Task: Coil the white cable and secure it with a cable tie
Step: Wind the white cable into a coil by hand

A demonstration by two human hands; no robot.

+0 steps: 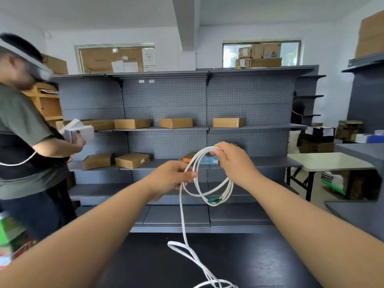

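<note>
Both arms stretched out over the tabletop [259,262], hands raised above its far edge; cable [182,213] partly coiled, loops held in the air above the tabletop; right hand [234,161] grips the top of the loops, fingers [216,151] curled round the bunched strands; left hand [170,177] lower and nearer the tabletop's left side, its fingers [190,174] and thumb pinching a strand at the loops' left edge; several loops hang between and below the two hands; green piece [214,200] at the bottom of the loops, tie or plug cannot tell; from the left hand one strand drops straight down to the tabletop; the loose rest lies there in slack bends toward the tabletop's near edge and runs out of frame at the bottom; tabletop black with wood grain; beyond the tabletop a grey shelf unit [166,96] with pegboard back; brown boxes [133,160] on its middle shelves; blue box [209,160] on a shelf, partly hidden behind the right hand; left of the tabletop another person [18,125] wearing a headset, holding a white box [80,129]; right of the tabletop and further back a pale folding table [328,161]
</note>
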